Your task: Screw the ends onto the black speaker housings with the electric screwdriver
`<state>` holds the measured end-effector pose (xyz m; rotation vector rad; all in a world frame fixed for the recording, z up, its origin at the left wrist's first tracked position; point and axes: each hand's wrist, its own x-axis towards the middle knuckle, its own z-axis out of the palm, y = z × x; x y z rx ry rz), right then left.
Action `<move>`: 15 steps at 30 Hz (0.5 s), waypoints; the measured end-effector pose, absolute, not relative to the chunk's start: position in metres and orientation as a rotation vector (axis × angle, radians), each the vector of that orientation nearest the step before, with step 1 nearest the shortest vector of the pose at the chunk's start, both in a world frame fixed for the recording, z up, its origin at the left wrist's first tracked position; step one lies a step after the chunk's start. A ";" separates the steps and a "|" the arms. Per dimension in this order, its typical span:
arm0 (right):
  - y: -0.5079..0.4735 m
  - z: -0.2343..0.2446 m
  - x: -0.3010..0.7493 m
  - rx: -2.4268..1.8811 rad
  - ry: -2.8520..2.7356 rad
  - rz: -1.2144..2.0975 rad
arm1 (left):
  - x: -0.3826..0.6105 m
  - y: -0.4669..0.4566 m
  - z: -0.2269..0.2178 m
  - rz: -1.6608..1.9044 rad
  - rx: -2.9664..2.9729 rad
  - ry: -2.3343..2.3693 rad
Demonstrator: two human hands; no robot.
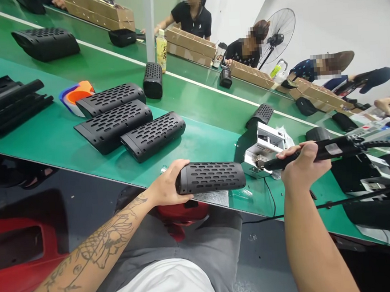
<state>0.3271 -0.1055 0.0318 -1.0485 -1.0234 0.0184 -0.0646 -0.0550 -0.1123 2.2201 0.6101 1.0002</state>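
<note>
My left hand [169, 184] is closed round the end of a black perforated speaker shell [210, 177], holding it level over the near edge of the green bench [57, 138]. My right hand [302, 161] grips a black electric screwdriver [329, 149] with a cable, its tip pointing left toward a small white screw feeder box [263, 146]. The tool's tip sits just right of the shell's end, apart from it.
Three more black shells [126, 122] lie side by side on the bench to the left, with an orange and blue cup [77, 93] behind. Black parts [5, 103] are stacked at far left. Across the belt several people work at cardboard boxes [191, 44]. A fan [278, 31] stands behind.
</note>
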 end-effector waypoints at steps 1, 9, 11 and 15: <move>-0.110 0.036 0.320 -1.052 -0.985 0.037 | -0.064 -0.055 -0.113 0.999 2.217 0.615; -0.146 0.086 0.222 -0.828 -1.110 0.449 | -0.062 -0.055 -0.113 0.969 2.183 0.623; -0.148 0.087 0.188 -0.755 -1.240 0.618 | -0.061 -0.055 -0.112 0.960 2.166 0.625; -0.139 0.071 0.127 -0.727 -1.278 0.660 | -0.059 -0.056 -0.111 0.976 2.133 0.621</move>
